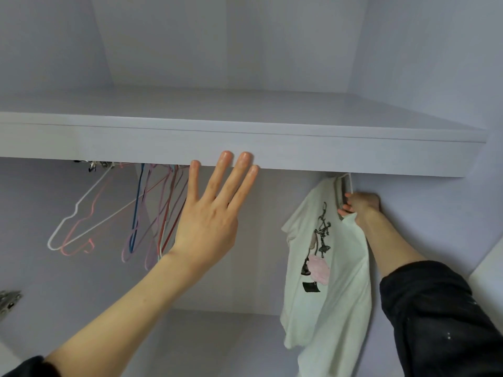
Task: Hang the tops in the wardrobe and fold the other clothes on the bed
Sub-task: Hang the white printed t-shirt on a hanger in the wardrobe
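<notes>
Nearest the camera, two bare forearms reach up into a pale lilac wardrobe, dark sleeves pushed back. The left hand (208,213) is raised flat at the centre, fingers straight and spread, holding nothing; its fingertips (226,156) overlap the front edge of the shelf (299,151), though actual contact cannot be confirmed.

At about 3 o'clock from that hand, the right hand (360,206) has its fingers curled around the collar of a white printed top (329,268), just below a thin white hanger hook (349,182). The top hangs directly beneath and to 7 o'clock of this grip, draping down in loose folds. The hook rises behind the shelf edge, so whether it sits on a rail cannot be seen.

Farther back, at 9 o'clock from the left hand, a cluster of empty wire hangers (141,213) in white, pink, blue and purple dangles under the shelf.

Judged from this, one top is just being hung. No other clothes or the bed are visible, so how much remains is unknown.
</notes>
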The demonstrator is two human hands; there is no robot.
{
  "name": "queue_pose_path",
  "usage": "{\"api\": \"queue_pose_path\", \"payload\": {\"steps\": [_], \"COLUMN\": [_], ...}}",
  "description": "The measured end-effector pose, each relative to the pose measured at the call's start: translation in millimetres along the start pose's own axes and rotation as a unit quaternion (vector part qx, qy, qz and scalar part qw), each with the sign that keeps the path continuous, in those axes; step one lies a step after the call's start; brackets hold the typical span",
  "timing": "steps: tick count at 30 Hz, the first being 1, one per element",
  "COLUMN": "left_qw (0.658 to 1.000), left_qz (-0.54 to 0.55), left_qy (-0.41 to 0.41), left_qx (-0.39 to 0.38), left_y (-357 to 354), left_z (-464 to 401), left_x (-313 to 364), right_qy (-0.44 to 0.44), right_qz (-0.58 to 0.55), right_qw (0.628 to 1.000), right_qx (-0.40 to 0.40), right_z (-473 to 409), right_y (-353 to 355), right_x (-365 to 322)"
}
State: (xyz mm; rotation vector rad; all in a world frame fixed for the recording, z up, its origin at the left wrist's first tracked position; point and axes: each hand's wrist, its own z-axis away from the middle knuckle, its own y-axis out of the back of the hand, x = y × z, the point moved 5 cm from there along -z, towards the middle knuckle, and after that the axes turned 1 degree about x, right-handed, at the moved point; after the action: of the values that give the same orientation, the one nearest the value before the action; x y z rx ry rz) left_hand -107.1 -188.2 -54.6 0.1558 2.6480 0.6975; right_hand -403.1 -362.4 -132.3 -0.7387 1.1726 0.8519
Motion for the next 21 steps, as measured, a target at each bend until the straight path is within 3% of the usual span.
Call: {"api": "queue_pose_path", "payload": {"steps": [2,4,6,9,11,13,16,21], "left_qw": [1.0,1.0,1.0,0.999,0.997,0.993,0.982,0.94], "left_qz": [0.005,0.011,0.014,0.024,0.049,0.089,0.158,0.289], "left_qy": [0.004,0.006,0.008,0.014,0.029,0.043,0.052,0.062], "left_qx": [-0.006,-0.015,-0.025,-0.039,-0.051,-0.06,-0.091,-0.17], "left_y": [0,0,1,5,9,13,18,24], "left_z": [0,0,-1,-3,-2,2,16,63], "left_x": [0,1,1,2,6,10,20,38], "right_qy": [0.004,0.053,0.142,0.247,0.246,0.227,0.248,0.22], "right_qz": [0.05,0.178,0.307,0.47,0.573,0.619,0.611,0.538], "right_qw": [0.998,0.981,0.934,0.845,0.782,0.752,0.751,0.814], "right_qx": [0.022,0.059,0.116,0.062,0.006,-0.013,-0.021,-0.019], "right_z": [-3,-2,8,29,40,51,83,165], "right_y": [8,13,18,9,8,14,20,51], "right_x": [-4,-6,-9,-2,12,23,26,38]}}
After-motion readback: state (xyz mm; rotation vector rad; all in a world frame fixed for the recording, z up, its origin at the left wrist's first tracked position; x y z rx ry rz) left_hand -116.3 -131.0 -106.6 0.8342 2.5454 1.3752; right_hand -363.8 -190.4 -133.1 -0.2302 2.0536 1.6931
